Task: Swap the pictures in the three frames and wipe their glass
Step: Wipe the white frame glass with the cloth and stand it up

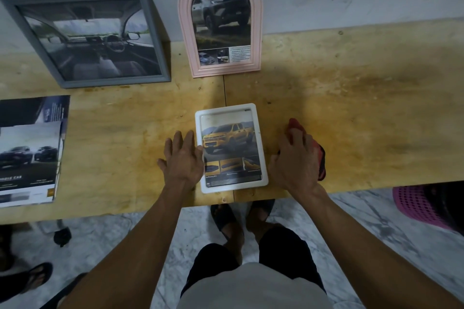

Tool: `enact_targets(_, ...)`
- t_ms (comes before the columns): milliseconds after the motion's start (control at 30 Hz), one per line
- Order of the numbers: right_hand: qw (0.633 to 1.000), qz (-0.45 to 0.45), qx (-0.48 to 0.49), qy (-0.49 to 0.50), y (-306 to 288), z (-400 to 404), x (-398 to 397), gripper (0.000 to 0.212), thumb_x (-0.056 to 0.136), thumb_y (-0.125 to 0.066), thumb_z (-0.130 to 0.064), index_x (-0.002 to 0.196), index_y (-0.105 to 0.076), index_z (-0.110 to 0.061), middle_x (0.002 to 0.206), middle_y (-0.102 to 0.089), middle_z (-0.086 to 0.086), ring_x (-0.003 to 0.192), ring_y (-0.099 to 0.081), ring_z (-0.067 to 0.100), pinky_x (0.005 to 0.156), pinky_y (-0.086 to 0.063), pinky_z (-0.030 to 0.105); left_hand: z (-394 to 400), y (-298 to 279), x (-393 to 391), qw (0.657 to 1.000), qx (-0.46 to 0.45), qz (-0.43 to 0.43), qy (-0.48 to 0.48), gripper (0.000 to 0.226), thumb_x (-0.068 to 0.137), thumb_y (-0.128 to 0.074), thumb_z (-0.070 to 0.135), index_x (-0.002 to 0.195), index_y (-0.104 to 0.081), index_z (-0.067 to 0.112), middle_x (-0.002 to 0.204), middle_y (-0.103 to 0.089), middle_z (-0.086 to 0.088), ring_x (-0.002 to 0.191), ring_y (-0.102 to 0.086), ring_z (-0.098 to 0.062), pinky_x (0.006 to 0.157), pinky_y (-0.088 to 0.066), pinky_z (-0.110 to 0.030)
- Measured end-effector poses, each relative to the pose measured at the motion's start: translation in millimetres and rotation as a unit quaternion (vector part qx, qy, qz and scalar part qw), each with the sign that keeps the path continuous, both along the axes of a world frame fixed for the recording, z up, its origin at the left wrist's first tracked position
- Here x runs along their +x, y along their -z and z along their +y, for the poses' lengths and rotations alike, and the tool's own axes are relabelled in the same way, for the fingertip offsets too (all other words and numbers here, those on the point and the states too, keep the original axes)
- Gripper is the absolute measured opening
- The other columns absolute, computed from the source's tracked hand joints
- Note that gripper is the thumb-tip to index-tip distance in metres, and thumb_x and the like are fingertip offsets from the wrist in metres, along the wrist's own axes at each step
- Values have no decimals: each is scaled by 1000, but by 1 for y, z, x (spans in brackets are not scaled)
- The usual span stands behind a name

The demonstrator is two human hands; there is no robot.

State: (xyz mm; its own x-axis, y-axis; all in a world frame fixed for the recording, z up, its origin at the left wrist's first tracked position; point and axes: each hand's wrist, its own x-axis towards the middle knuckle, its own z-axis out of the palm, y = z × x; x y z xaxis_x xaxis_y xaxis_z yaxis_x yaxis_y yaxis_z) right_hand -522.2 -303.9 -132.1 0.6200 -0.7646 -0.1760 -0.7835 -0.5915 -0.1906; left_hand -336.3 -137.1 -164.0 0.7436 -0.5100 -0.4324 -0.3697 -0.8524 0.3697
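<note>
The left hand (pixel 182 155) lies flat on the counter (pixel 351 113) with its fingers straight and spread, the thumb side touching the left edge of the white frame (pixel 231 148). It grasps nothing. The right hand (pixel 293 158) rests just beside the frame's right edge, fingers laid over a red cloth (pixel 319 155) that shows beyond the fingertips and along the hand's outer side; whether the fingers curl round the cloth or only press on it cannot be told.

The white frame lies face up near the counter's front edge, between the two hands, holding a picture of a yellow pickup truck with smaller panels beneath it.

Farther back, a pink arched frame (pixel 221 22) stands upright against the wall, showing a grey pickup. To its left, a grey rectangular frame (pixel 88 37) leans against the same wall with a picture of a car interior. At the counter's left end lies a stack of loose car pictures (pixel 30 150). A pink perforated basket (pixel 421 206) sits on the floor below the counter's right side.
</note>
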Motion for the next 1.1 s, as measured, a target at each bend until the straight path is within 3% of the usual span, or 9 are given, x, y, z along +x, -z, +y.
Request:
enact_targets(133,978,-117,165,51,-4,8,20,28,78,-49,-11,104,-57,-8,100,-55,8,92,-49,27,75,-41,33,2,-8,-2,999,-38,-17,-35,64,92,-35,53,141,-49,15,144,-45,-18,134,-36,-41,99,-40,-55)
enact_targets(200,950,-152,255,97,-8,10,26,14,82,-51,-5,86,-51,-18,82,-51,-4,76,-49,13,61,-35,22,5,-7,-4,998,-46,-24,-42,61,89,-33,55,125,-61,14,122,-59,-19,115,-51,-43,87,-48,-49)
enact_targets(300,927,-173,302,140,-8,14,29,28,82,-51,-1,72,-40,-25,70,-48,-6,64,-47,7,51,-31,19,6,-4,-9,997,-52,-13,-62,53,87,-32,58,98,-66,19,95,-69,-12,90,-63,-39,72,-54,-48)
enact_targets(467,917,-171,320,168,2,17,30,14,83,-52,-6,93,-53,-16,77,-58,-3,71,-56,14,57,-40,24,2,-15,-16,991,-99,18,-88,36,97,-52,36,111,-71,9,103,-73,-14,98,-65,-38,83,-55,-49)
enact_targets(633,897,-184,353,190,8,18,32,28,84,-53,-7,111,-59,-12,93,-67,1,87,-65,19,78,-56,36,0,-19,-16,983,-102,79,-130,21,97,-57,26,104,-75,17,97,-76,-5,93,-68,-29,86,-55,-42)
enact_targets(767,871,-204,390,219,9,18,31,26,84,-57,-11,108,-58,-20,100,-68,-1,92,-66,17,85,-57,41,-8,-20,-10,941,-127,203,-239,14,97,-62,19,96,-73,10,82,-73,2,64,-68,-8,66,-57,-24)
enact_targets(867,838,-232,427,248,5,19,29,24,85,-60,-10,105,-55,-23,99,-66,-6,94,-65,15,84,-57,37,-7,-23,-5,903,-161,269,-295,14,95,-66,13,95,-72,0,87,-73,-9,67,-70,-20,69,-61,-32)
enact_targets(1000,813,-280,437,262,-8,20,28,37,86,-59,-5,120,-51,-17,110,-64,2,94,-67,16,75,-59,32,0,-37,-7,884,-189,298,-305,11,94,-64,8,100,-68,-1,81,-62,-15,56,-51,-19,43,-44,-21)
enact_targets(1100,799,-292,449,275,-23,16,32,41,89,-56,1,125,-49,-17,114,-63,7,94,-67,20,68,-58,30,1,-49,-6,853,-237,332,-327,8,93,-66,8,100,-64,5,92,-71,-20,71,-64,-28,69,-57,-41)
